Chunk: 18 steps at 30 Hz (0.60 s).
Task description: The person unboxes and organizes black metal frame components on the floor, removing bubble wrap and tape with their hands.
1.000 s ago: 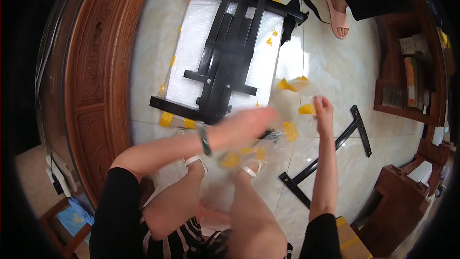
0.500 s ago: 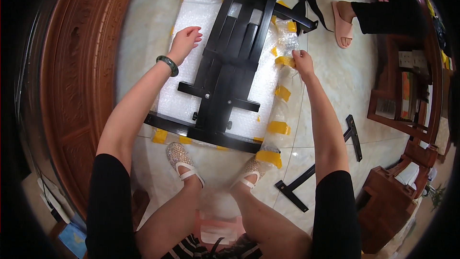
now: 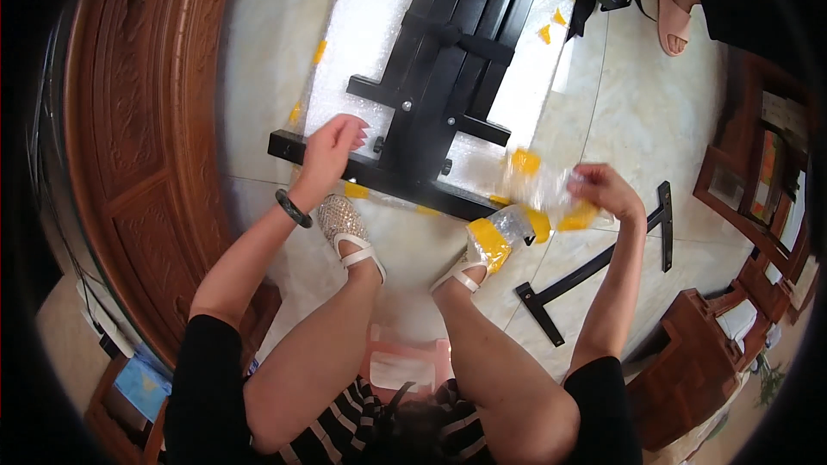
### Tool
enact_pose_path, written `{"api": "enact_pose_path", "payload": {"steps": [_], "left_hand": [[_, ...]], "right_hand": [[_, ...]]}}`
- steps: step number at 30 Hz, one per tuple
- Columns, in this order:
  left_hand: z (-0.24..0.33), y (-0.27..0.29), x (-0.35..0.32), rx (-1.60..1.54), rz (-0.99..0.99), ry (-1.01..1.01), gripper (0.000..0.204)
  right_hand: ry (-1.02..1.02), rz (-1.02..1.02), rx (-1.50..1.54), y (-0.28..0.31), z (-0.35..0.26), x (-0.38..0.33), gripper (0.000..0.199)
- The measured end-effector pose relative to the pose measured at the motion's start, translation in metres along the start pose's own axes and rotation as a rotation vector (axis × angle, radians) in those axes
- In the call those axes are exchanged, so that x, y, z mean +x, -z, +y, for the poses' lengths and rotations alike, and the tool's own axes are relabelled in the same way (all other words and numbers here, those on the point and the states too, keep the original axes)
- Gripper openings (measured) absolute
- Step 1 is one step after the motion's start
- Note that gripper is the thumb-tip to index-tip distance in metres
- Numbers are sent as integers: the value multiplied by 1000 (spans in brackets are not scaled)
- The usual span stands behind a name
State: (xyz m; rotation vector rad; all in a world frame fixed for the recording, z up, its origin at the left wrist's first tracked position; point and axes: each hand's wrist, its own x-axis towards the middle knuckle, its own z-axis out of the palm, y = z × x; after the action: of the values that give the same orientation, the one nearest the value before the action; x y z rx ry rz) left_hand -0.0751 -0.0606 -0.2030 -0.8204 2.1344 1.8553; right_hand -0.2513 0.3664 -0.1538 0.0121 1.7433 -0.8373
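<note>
A black metal folding frame [image 3: 403, 133] lies on a flat slab wrapped in bubble wrap [image 3: 366, 30]. Between the thumb and fingers of my right hand [image 3: 610, 191] is a blurred strip of clear plastic wrap [image 3: 551, 194] with yellow tape on it. That strip trails away from the slab's near right corner, and part of it rests over my right shoe. My left hand [image 3: 332, 151] hovers over the near left part of the frame, beside its crossbar. Its fingers are loosely bent, and I see nothing in them.
A black T-ended metal leg piece [image 3: 594, 271] lies on the tiled floor to the right. Carved wooden furniture [image 3: 142, 120] lines the left, and a wooden cabinet [image 3: 689, 362] stands at the lower right. Another person's foot in a pink slipper [image 3: 674, 21] is at the far right.
My right hand has pulled the taped plastic strip nearer and to the right, off the slab's right edge. My left hand has come nearer too. The view has shifted toward me.
</note>
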Motion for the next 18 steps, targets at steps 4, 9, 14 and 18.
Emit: {"api": "enact_pose_path", "payload": {"steps": [4, 9, 14, 18], "left_hand": [[-5, -12, 3, 94, -51, 1, 26], [27, -42, 11, 82, -3, -90, 19], [98, -85, 0, 82, -315, -203, 99], [94, -96, 17, -83, -410, -179, 80]], "right_hand": [[94, -67, -33, -23, 13, 8, 11], [315, 237, 383, -39, 16, 29, 18], [275, 72, 371, -63, -12, 30, 22], [339, 188, 100, -79, -42, 16, 35]]}}
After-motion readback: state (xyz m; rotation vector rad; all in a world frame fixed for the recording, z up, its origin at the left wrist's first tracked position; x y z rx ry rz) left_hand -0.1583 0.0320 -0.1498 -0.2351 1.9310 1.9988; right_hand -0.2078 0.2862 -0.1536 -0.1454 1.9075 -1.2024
